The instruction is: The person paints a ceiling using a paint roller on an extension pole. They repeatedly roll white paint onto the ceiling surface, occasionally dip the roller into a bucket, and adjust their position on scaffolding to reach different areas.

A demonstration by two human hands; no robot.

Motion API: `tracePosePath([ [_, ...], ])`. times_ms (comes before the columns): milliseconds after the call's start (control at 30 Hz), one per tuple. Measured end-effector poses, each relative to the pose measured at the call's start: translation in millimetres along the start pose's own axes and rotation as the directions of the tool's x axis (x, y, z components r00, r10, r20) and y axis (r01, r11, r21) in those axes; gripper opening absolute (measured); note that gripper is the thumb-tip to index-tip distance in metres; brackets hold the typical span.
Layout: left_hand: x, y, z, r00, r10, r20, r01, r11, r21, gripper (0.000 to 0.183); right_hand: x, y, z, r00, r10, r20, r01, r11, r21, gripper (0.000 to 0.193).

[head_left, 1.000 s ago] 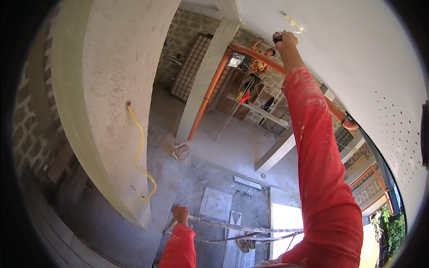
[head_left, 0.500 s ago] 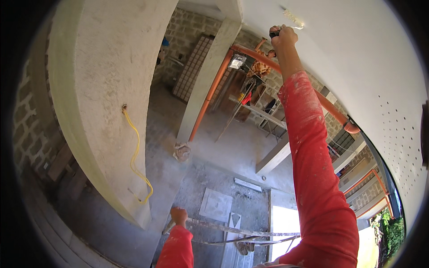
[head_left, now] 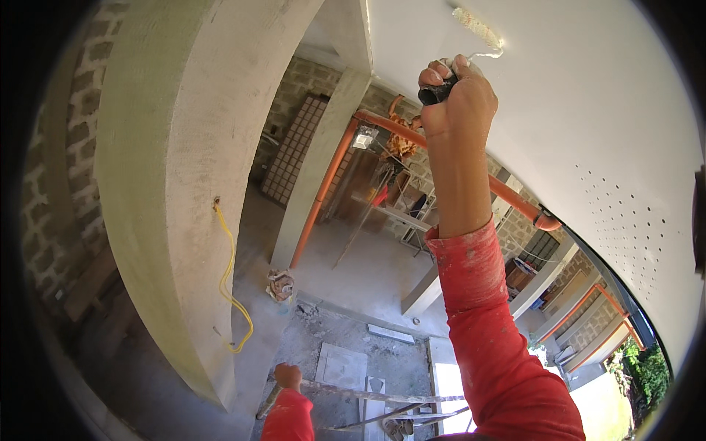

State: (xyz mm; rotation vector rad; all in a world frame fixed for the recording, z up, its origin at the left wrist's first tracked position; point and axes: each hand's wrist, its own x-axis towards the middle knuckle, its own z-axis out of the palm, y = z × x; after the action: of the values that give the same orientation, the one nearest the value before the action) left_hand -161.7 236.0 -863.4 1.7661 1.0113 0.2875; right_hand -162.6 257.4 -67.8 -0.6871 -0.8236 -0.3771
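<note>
Raised toward the white ceiling (head_left: 573,95), my right hand (head_left: 467,99) is closed around the black handle of a small paint roller (head_left: 479,28). Its cream, paint-coated sleeve is at the ceiling surface, on a thin bent wire frame. Whether the sleeve presses on the ceiling I cannot tell for sure. Low in the view, my left hand (head_left: 288,376) is closed at the end of a paint-spattered bar (head_left: 353,392), part of a frame around me. Both arms wear red sleeves with pale smears.
A thick plastered beam (head_left: 198,147) with a yellow cable (head_left: 232,287) hangs at left. An orange pipe (head_left: 515,200) runs under the ceiling. Another person (head_left: 401,140) stands on scaffolding (head_left: 412,220) beyond. Far below lie a crumpled bag (head_left: 280,285) and slabs (head_left: 342,364) on the concrete floor.
My right hand and the roller appear larger and closer, with the wrist lower and further left. The view has shifted, moving the beam right. My left hand keeps its hold.
</note>
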Motion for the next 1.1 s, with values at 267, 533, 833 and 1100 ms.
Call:
tracePosePath([
  [267,-11,11,2,0.995,-0.015,0.096,0.020,0.999,-0.048,0.017,-69,-45,39,0.987,-0.084,0.135,0.090,0.995,-0.042,0.012],
  [533,7,-16,2,0.998,-0.003,0.058,0.003,1.000,-0.004,0.021,-85,-47,43,0.988,-0.047,0.144,0.067,0.989,-0.132,0.010],
  [833,7,-10,5,0.993,-0.057,0.107,0.064,0.996,-0.063,0.023,-64,-45,1,0.999,-0.027,0.038,0.035,0.974,-0.224,0.011],
  [1100,7,-12,4,0.996,-0.045,0.078,0.050,0.996,-0.071,0.018,-89,-80,-2,0.993,-0.082,0.084,0.100,0.966,-0.240,0.011],
])
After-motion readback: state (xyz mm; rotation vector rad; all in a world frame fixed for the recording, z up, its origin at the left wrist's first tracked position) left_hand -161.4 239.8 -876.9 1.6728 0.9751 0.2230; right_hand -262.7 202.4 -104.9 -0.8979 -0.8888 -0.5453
